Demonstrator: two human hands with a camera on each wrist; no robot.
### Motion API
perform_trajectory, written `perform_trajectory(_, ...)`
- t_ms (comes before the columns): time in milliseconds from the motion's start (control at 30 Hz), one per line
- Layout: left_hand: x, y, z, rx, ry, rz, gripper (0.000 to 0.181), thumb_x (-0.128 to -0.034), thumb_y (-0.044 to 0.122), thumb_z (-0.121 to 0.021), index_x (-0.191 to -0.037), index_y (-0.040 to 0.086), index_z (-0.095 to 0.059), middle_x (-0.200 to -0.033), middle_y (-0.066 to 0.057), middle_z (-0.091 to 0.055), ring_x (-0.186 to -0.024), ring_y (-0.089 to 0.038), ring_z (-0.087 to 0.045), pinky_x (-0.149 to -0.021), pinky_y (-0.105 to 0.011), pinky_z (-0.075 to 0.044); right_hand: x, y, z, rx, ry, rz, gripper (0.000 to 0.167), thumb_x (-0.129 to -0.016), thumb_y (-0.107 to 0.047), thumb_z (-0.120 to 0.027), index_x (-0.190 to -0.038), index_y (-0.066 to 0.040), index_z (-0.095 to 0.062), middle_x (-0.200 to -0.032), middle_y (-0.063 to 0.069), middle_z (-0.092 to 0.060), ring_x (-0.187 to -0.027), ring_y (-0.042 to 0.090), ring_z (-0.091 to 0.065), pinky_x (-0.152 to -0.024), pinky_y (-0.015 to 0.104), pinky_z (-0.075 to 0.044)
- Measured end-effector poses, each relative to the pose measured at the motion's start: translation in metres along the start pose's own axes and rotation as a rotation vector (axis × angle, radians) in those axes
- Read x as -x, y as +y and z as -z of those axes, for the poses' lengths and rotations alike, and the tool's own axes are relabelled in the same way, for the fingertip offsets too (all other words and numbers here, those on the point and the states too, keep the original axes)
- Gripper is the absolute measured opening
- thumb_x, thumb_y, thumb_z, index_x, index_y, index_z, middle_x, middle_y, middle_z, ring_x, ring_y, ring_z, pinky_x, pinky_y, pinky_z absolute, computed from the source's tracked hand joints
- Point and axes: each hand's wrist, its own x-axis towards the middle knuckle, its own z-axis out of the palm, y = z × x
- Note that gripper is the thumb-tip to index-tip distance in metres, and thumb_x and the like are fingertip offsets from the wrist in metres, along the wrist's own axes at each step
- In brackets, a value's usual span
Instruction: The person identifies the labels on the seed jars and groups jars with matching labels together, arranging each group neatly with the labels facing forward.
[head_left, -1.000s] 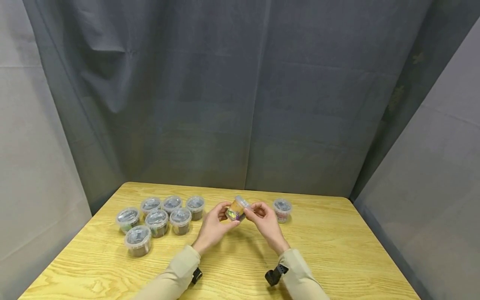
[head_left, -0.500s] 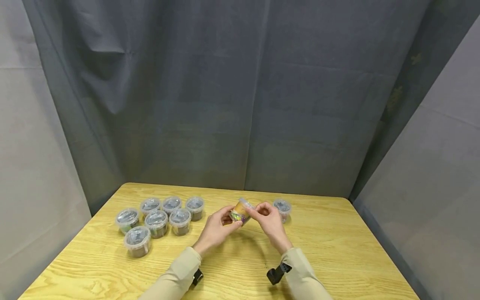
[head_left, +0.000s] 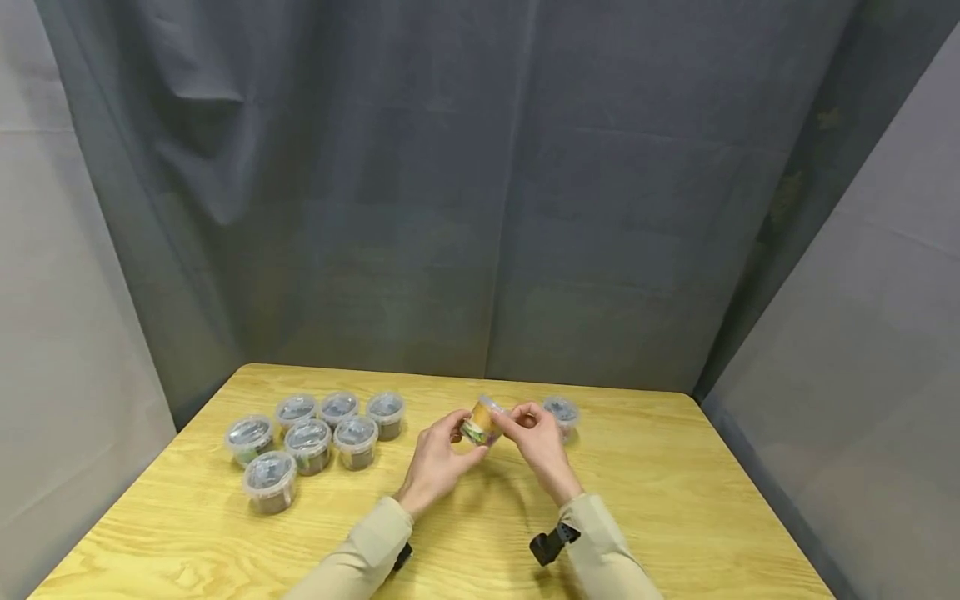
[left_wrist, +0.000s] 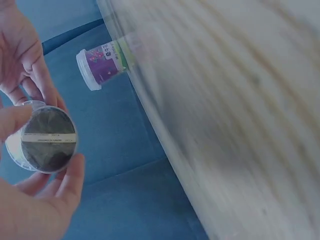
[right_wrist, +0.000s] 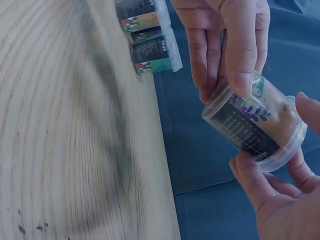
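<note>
A small clear plastic tub (head_left: 480, 423) with a printed label is held tilted above the table, between both hands. My left hand (head_left: 435, 467) grips its body near the base, with fingers behind and thumb in front. My right hand (head_left: 542, 446) pinches the lid end with curled fingers. In the left wrist view, the round dark base of the tub (left_wrist: 50, 142) carries a pale printed strip. The right wrist view shows the tub's dark text panel (right_wrist: 245, 132) and the translucent lid rim (right_wrist: 282, 155), still on the tub.
Several lidded tubs (head_left: 307, 442) stand grouped on the wooden table (head_left: 675, 500) at the left. A single tub (head_left: 561, 412) stands behind my right hand; its purple label (left_wrist: 102, 64) shows in the left wrist view. Dark curtain (head_left: 420, 208) hangs behind.
Both hands and the tub have shifted slightly right, so my right hand now partly covers the lone tub. The held tub has turned a little, showing a different part of its label.
</note>
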Motion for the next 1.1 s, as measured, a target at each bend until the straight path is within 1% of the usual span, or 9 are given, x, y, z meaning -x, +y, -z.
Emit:
perform_trajectory(133,-0.001,0.000,0.003,0.027,-0.058,0.045,0.049,-0.0884,0.036,-0.073,-0.129,0.011,-0.061,-0.117,-0.007,-0.069,-0.103,-0.021,-0.068,-0.089,-0.038,-0.058,0.000,0.002,0.003,-0.030,0.007,-0.008,0.033,-0.082,-0.030,-0.081,-0.090,-0.006,-0.058,-0.085,0.003,-0.067,-0.085,0.013,-0.063,-0.082,0.033,-0.054)
perform_trajectory(233,-0.003,0.002,0.005,0.080,-0.109,0.096,0.052,-0.0897,0.038,-0.072,-0.131,0.009,-0.060,-0.117,-0.007,-0.069,-0.102,-0.021,-0.068,-0.088,-0.036,-0.058,0.000,0.002,0.007,-0.045,-0.019,-0.004,0.033,-0.083,-0.028,-0.080,-0.090,-0.006,-0.058,-0.088,0.003,-0.068,-0.088,0.014,-0.064,-0.084,0.032,-0.054)
perform_trajectory(333,-0.005,0.003,0.005,0.124,-0.127,0.109,0.053,-0.0894,0.036,-0.072,-0.132,0.007,-0.059,-0.118,-0.008,-0.069,-0.101,-0.020,-0.069,-0.086,-0.033,-0.058,0.000,0.002,0.010,-0.052,-0.054,0.011,0.033,-0.084,-0.029,-0.079,-0.092,-0.006,-0.057,-0.091,0.004,-0.069,-0.091,0.015,-0.064,-0.087,0.032,-0.054)
perform_trajectory(500,-0.004,0.005,0.003,0.136,-0.072,0.105,0.050,-0.0864,0.031,-0.076,-0.127,0.006,-0.062,-0.113,-0.009,-0.071,-0.099,-0.021,-0.069,-0.086,-0.037,-0.058,0.000,0.000,0.010,-0.051,-0.087,0.018,0.026,-0.089,-0.022,-0.075,-0.097,-0.003,-0.059,-0.099,0.008,-0.068,-0.094,0.016,-0.065,-0.091,0.038,-0.055)
perform_trajectory(633,-0.002,0.007,0.000,0.047,0.021,0.092,0.047,-0.0820,0.029,-0.080,-0.121,0.010,-0.063,-0.109,-0.006,-0.071,-0.097,-0.019,-0.069,-0.088,-0.039,-0.058,0.002,-0.004,0.006,-0.045,-0.098,-0.002,0.023,-0.091,-0.016,-0.071,-0.104,-0.002,-0.060,-0.106,0.012,-0.068,-0.097,0.016,-0.065,-0.094,0.041,-0.055)
perform_trajectory(767,0.000,0.008,-0.002,-0.017,0.073,0.032,0.047,-0.0791,0.026,-0.083,-0.118,0.009,-0.062,-0.107,-0.006,-0.069,-0.095,-0.019,-0.067,-0.085,-0.037,-0.058,0.002,-0.006,0.004,-0.030,-0.071,-0.003,0.025,-0.088,-0.019,-0.075,-0.101,-0.003,-0.060,-0.104,0.011,-0.069,-0.094,0.013,-0.064,-0.092,0.037,-0.054)
perform_trajectory(867,-0.001,0.008,-0.002,0.003,0.050,0.014,0.049,-0.0811,0.027,-0.082,-0.122,0.008,-0.061,-0.110,-0.007,-0.069,-0.097,-0.020,-0.067,-0.086,-0.038,-0.058,0.000,-0.005,0.006,-0.028,-0.053,0.003,0.026,-0.087,-0.021,-0.077,-0.097,-0.004,-0.059,-0.099,0.008,-0.070,-0.092,0.012,-0.064,-0.089,0.034,-0.054)
perform_trajectory(1000,-0.003,0.006,-0.001,0.100,-0.030,0.072,0.054,-0.0848,0.033,-0.078,-0.130,0.010,-0.059,-0.112,-0.007,-0.070,-0.099,-0.019,-0.068,-0.089,-0.039,-0.057,-0.001,-0.004,0.011,-0.066,-0.082,0.006,0.025,-0.087,-0.020,-0.076,-0.096,-0.005,-0.058,-0.098,0.006,-0.068,-0.093,0.014,-0.065,-0.090,0.034,-0.054)
perform_trajectory(1100,-0.004,0.006,-0.001,0.130,-0.044,0.100,0.055,-0.0841,0.036,-0.078,-0.130,0.011,-0.059,-0.110,-0.006,-0.071,-0.097,-0.017,-0.068,-0.087,-0.036,-0.058,-0.002,-0.004,0.013,-0.094,-0.109,0.015,0.026,-0.088,-0.021,-0.075,-0.099,-0.005,-0.058,-0.101,0.006,-0.068,-0.097,0.015,-0.065,-0.092,0.037,-0.055)
